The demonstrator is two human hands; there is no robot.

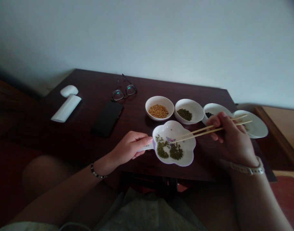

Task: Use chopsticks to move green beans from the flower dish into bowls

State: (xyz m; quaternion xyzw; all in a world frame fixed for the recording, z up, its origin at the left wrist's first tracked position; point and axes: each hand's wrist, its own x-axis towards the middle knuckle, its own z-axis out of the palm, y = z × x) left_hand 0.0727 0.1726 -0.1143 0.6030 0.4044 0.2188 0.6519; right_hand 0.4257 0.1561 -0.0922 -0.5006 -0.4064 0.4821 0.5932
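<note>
My left hand (129,147) is closed round the short handle of a white, flower-shaped dish (189,146) with a purple rim. Small green beans (176,152) lie in the dish in two main clusters, with a few loose ones near its left side. My right hand (233,136) grips a pair of light wooden chopsticks (204,131). Their tips reach into the dish, close to the printed picture and the beans. Whether the tips pinch a bean is too small to tell.
Behind the dish stand white bowls: one with yellow beans (158,111), one with green beans (184,114), one with dark beans (209,114), and a partly hidden bowl (257,125). Glasses (124,93), a black phone (107,118) and a white case (66,108) lie leftward on the dark table (137,120).
</note>
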